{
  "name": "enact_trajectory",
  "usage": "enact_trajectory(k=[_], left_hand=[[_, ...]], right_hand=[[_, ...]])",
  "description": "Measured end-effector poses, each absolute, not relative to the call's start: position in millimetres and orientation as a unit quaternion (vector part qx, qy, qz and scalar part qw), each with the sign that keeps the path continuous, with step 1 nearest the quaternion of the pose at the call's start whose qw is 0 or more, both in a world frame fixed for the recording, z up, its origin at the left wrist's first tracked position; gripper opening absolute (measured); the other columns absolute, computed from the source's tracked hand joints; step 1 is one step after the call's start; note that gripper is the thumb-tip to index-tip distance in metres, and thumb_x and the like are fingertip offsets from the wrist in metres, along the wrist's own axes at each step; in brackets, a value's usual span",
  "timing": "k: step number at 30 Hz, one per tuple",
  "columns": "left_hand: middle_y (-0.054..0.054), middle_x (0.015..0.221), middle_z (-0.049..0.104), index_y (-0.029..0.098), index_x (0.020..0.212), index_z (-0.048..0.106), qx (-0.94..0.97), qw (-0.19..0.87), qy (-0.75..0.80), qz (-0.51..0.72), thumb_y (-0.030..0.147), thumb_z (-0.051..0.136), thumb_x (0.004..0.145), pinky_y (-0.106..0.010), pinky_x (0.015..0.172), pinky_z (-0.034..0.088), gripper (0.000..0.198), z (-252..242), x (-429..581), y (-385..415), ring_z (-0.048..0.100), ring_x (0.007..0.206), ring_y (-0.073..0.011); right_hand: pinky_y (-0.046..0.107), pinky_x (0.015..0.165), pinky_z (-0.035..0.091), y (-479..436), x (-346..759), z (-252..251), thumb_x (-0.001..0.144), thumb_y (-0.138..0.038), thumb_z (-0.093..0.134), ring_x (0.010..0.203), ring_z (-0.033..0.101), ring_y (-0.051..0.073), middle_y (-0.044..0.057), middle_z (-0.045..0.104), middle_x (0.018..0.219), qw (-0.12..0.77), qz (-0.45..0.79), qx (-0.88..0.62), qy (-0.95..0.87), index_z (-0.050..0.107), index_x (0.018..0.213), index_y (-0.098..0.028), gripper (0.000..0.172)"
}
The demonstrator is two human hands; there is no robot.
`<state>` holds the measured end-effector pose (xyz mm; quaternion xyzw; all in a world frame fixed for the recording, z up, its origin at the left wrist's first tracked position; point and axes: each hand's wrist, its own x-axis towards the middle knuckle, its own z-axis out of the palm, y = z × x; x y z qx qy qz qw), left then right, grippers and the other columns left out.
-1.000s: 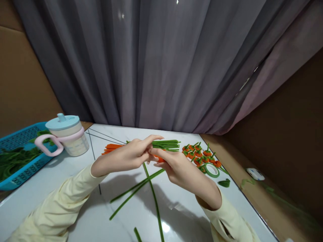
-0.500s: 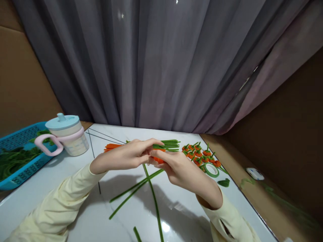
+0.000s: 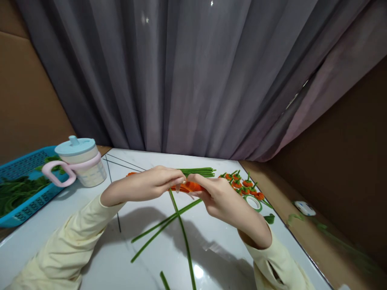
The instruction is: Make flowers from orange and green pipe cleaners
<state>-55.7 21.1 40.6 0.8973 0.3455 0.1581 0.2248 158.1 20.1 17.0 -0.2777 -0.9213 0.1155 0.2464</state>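
Over the middle of the white table (image 3: 145, 270), my left hand (image 3: 151, 183) and my right hand (image 3: 219, 195) meet with bent fingers. Between them is an orange fuzzy piece (image 3: 194, 186), which my right hand's fingers close on. My left hand's fingertips are pressed together beside it; what they pinch is too small to tell. Green fuzzy stems (image 3: 184, 233) lie crossed on the table below the hands. Behind the hands lies a bundle of green stems (image 3: 201, 172), and orange stems (image 3: 131, 174) show partly past my left wrist.
Several small orange pieces with green tops (image 3: 237, 183) lie at the right, near a roll of green tape (image 3: 254, 203). A cup with a blue lid (image 3: 89, 165) and a blue basket of green pieces (image 3: 33, 207) stand at the left. A grey curtain (image 3: 193, 80) hangs behind.
My hands have moved slightly apart, my left to the left and my right to the right. More of the orange piece now shows between them.
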Motion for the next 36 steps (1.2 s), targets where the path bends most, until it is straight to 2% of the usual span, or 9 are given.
enact_trajectory(k=[5,10,14,18,24,27,29,33,36], left_hand=[[-0.001,0.074,0.057,0.017,0.086,0.056,0.901,0.187,0.348,0.182,0.028,0.034,0.093,-0.021,0.062,0.038,0.025,36,-53,20,0.053,0.066,-0.0129],[0.000,0.062,0.054,0.017,0.077,0.055,0.902,0.103,0.360,0.215,0.016,0.036,0.088,-0.023,0.061,0.035,0.022,32,-50,22,0.050,0.060,-0.0132],[0.001,0.057,0.050,0.018,0.068,0.049,0.903,0.057,0.367,0.217,0.006,0.036,0.079,-0.024,0.059,0.033,0.021,32,-50,21,0.046,0.056,-0.0129],[0.001,0.058,0.049,0.018,0.068,0.047,0.897,0.031,0.383,0.218,0.001,0.034,0.073,-0.023,0.058,0.032,0.022,32,-52,21,0.046,0.058,-0.0134],[0.001,0.058,0.051,0.017,0.069,0.047,0.896,0.029,0.391,0.207,-0.001,0.036,0.069,-0.023,0.055,0.029,0.022,33,-53,20,0.046,0.057,-0.0131],[0.001,0.058,0.050,0.017,0.068,0.046,0.891,0.027,0.402,0.208,-0.001,0.035,0.071,-0.023,0.054,0.028,0.021,35,-53,18,0.046,0.057,-0.0130],[0.001,0.057,0.049,0.017,0.068,0.047,0.886,0.025,0.413,0.211,0.003,0.036,0.076,-0.024,0.053,0.027,0.019,35,-53,18,0.046,0.056,-0.0130],[0.001,0.055,0.046,0.017,0.072,0.050,0.877,0.035,0.426,0.218,0.014,0.036,0.085,-0.024,0.051,0.026,0.019,34,-53,20,0.044,0.053,-0.0124],[0.002,0.055,0.044,0.018,0.071,0.048,0.878,0.048,0.427,0.212,0.011,0.037,0.083,-0.024,0.050,0.025,0.019,35,-52,20,0.041,0.052,-0.0113]], right_hand=[[0.014,0.055,0.033,21,156,17,0.077,0.001,0.043,0.056,0.050,0.010,-0.002,0.057,0.069,0.260,0.122,-0.290,-0.913,0.048,0.099,-0.020,0.031],[0.016,0.049,0.030,23,153,19,0.081,-0.007,0.046,0.049,0.044,0.010,-0.004,0.054,0.065,0.265,0.151,-0.346,-0.887,0.043,0.102,-0.021,0.025],[0.017,0.044,0.025,26,154,20,0.084,-0.020,0.054,0.045,0.036,0.009,-0.006,0.045,0.054,0.258,0.107,-0.385,-0.880,0.046,0.083,-0.020,0.008],[0.021,0.042,0.018,31,155,18,0.086,-0.040,0.054,0.040,0.025,0.008,-0.007,0.032,0.044,0.260,0.003,-0.428,-0.865,0.043,0.059,-0.019,0.037],[0.024,0.043,0.015,33,156,16,0.088,-0.058,0.042,0.039,0.022,0.007,-0.003,0.031,0.041,0.286,-0.044,-0.424,-0.858,0.037,0.046,-0.017,0.059],[0.023,0.044,0.016,33,156,16,0.090,-0.056,0.039,0.040,0.025,0.008,-0.002,0.038,0.042,0.297,-0.039,-0.400,-0.866,0.037,0.047,-0.017,0.058],[0.022,0.045,0.018,34,155,15,0.090,-0.050,0.044,0.041,0.029,0.008,-0.002,0.043,0.045,0.300,-0.029,-0.399,-0.866,0.043,0.051,-0.017,0.051],[0.020,0.048,0.026,36,154,13,0.085,-0.030,0.058,0.045,0.042,0.010,-0.003,0.054,0.054,0.320,0.002,-0.410,-0.854,0.055,0.082,-0.018,0.013],[0.020,0.051,0.031,34,153,12,0.083,-0.021,0.059,0.049,0.048,0.012,-0.003,0.059,0.059,0.320,0.008,-0.408,-0.855,0.052,0.094,-0.020,0.013]])
